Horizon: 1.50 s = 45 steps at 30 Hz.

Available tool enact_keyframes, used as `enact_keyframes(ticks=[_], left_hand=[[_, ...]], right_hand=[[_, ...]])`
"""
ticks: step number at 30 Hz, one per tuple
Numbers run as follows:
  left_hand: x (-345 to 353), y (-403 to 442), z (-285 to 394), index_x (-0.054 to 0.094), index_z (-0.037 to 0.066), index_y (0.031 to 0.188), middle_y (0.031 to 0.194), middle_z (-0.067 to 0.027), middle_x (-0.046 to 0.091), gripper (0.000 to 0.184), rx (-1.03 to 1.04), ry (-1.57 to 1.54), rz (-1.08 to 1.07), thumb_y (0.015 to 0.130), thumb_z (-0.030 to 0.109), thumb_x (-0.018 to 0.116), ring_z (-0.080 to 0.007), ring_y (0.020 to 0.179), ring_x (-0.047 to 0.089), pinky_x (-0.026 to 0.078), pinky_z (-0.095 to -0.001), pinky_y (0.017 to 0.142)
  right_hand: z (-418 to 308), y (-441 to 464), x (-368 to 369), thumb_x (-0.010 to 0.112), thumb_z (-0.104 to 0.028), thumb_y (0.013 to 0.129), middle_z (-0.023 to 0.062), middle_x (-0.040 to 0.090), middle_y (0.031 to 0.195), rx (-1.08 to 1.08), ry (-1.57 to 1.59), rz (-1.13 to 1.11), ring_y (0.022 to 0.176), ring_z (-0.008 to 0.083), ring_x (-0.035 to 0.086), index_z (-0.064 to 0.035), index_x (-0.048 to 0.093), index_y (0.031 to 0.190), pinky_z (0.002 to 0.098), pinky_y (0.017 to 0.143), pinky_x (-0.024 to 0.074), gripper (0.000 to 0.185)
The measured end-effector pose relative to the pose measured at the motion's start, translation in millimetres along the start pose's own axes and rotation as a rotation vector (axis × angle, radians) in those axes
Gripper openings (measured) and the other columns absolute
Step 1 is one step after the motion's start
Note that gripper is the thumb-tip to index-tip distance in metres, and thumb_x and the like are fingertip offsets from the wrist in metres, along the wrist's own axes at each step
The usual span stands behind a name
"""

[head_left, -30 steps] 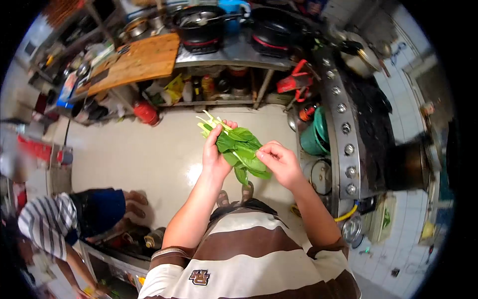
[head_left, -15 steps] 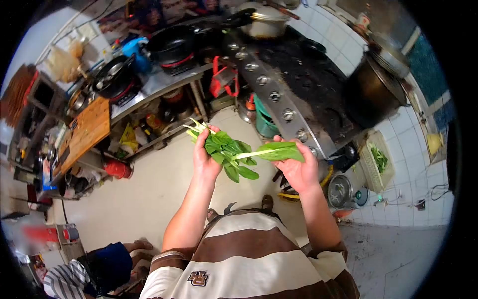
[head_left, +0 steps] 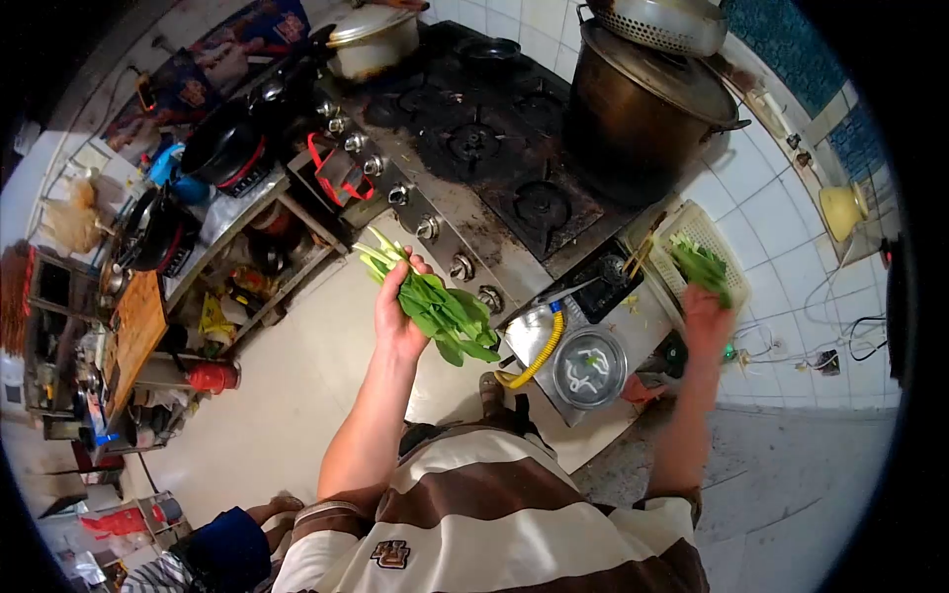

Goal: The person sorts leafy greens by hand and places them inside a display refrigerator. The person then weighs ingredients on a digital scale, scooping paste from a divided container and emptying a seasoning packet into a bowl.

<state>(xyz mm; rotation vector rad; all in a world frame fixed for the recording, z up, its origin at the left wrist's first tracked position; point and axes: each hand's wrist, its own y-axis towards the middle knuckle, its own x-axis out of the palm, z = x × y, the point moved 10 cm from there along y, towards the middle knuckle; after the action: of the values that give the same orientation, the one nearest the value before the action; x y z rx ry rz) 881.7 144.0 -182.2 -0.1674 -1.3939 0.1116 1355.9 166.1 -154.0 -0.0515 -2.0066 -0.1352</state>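
Note:
My left hand [head_left: 398, 321] is closed around a bunch of leafy greens [head_left: 445, 314], pale stalks up toward the left and leaves hanging to the right. Out to the right, my right hand [head_left: 708, 324] is smeared by motion at the near edge of a cream plastic basket [head_left: 736, 282]. Green leaves [head_left: 700, 265] show right at its fingertips, over the basket. Whether the fingers grip any of them is not clear.
A grimy gas stove [head_left: 474, 138] carries a large dark pot [head_left: 628, 114] and a lidded pot [head_left: 371, 44]. Beside the basket are a round metal container [head_left: 590, 368] and a yellow hose [head_left: 544, 351]. Another person [head_left: 222, 553] is at lower left.
My right hand has swung from in front of me, where it held one leafy stalk, to the basket on the right. The view has turned right; my left hand keeps its bunch.

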Motion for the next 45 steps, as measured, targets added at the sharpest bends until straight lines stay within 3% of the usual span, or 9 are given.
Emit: enact_keyframes(ticks=[5,11,12,13,16,19,22,26,45], left_hand=[[2,-2,-1,0.052,0.008,0.107,0.088,-0.0028,0.059,0.023,0.012,0.133,0.040,0.085,0.012,0.057,-0.0146,0.078,0.058,0.049,-0.0310,0.075],[-5,-25,48,0.049,0.009,0.113,0.087,-0.0018,0.053,0.028,0.108,0.169,0.061,0.086,0.013,0.057,-0.0129,0.075,0.053,0.048,-0.0283,0.071],[-8,-30,61,0.049,0.009,0.113,0.087,-0.0019,0.053,0.028,0.125,0.184,0.053,0.086,0.013,0.057,-0.0128,0.074,0.053,0.048,-0.0281,0.070],[-10,-37,80,0.049,0.007,0.110,0.084,-0.0026,0.053,0.027,0.184,0.226,0.096,0.085,0.012,0.058,-0.0130,0.072,0.052,0.048,-0.0287,0.068],[-1,-75,151,0.048,0.005,0.106,0.082,-0.0033,0.053,0.027,0.428,0.711,0.207,0.083,0.011,0.060,-0.0134,0.068,0.053,0.047,-0.0285,0.063],[16,-134,216,0.051,0.004,0.100,0.081,-0.0060,0.058,0.027,0.567,1.190,0.236,0.077,0.008,0.066,-0.0150,0.073,0.057,0.047,-0.0281,0.064],[51,-209,266,0.055,0.005,0.099,0.086,-0.0078,0.060,0.044,1.166,2.047,-0.143,0.059,0.007,0.072,-0.0259,0.077,0.060,0.048,-0.0348,0.068],[55,-284,315,0.055,0.006,0.097,0.084,-0.0040,0.055,0.044,1.026,2.468,-0.365,0.060,0.022,0.072,-0.0218,0.078,0.057,0.045,-0.0327,0.071],[-119,-448,758,0.048,0.005,0.119,0.124,-0.0112,0.048,0.046,0.515,2.719,0.461,0.073,0.012,0.051,-0.0244,0.123,0.040,0.021,-0.0445,0.109]], right_hand=[[-126,-4,-107,0.047,-0.030,0.090,0.0165,0.052,0.120,-0.284,-0.735,0.806,0.107,0.0270,0.053,0.0028,0.053,0.114,0.0368,0.091,0.0426,0.040],[10,-13,41,0.048,-0.036,0.090,0.0097,0.055,0.112,-0.275,-1.046,0.465,0.103,0.0201,0.052,-0.0047,0.057,0.109,0.0363,0.088,0.0409,0.038],[63,-25,104,0.049,-0.034,0.089,0.0091,0.058,0.106,-0.633,-1.522,-0.293,0.097,0.0184,0.055,-0.0054,0.058,0.101,0.0338,0.084,0.0428,0.032],[122,-30,115,0.050,-0.028,0.089,0.0078,0.059,0.097,-0.060,-1.239,0.185,0.087,0.0163,0.056,-0.0046,0.057,0.092,0.0306,0.079,0.0445,0.025],[308,-98,174,0.048,-0.018,0.092,0.0087,0.063,0.086,0.532,-0.946,-0.307,0.077,0.0164,0.061,-0.0023,0.060,0.094,0.0266,0.069,0.0481,0.020],[455,-199,228,0.034,-0.047,0.095,0.0156,0.061,0.104,1.191,-0.743,-0.617,0.097,0.0250,0.061,0.0033,0.055,0.109,0.0354,0.082,0.0480,0.056],[556,-272,275,0.038,-0.048,0.093,0.0135,0.063,0.102,1.617,-0.326,-0.422,0.094,0.0245,0.062,0.0016,0.053,0.113,0.0365,0.087,0.0468,0.056],[668,-356,315,0.043,-0.050,0.091,0.0097,0.063,0.101,1.979,0.133,-0.168,0.091,0.0207,0.063,-0.0050,0.054,0.110,0.0312,0.081,0.0512,0.050],[1117,-557,505,0.032,-0.047,0.095,0.0084,0.058,0.108,2.113,-0.279,-0.484,0.096,0.0179,0.059,-0.0088,0.049,0.119,0.0332,0.085,0.0492,0.048]])
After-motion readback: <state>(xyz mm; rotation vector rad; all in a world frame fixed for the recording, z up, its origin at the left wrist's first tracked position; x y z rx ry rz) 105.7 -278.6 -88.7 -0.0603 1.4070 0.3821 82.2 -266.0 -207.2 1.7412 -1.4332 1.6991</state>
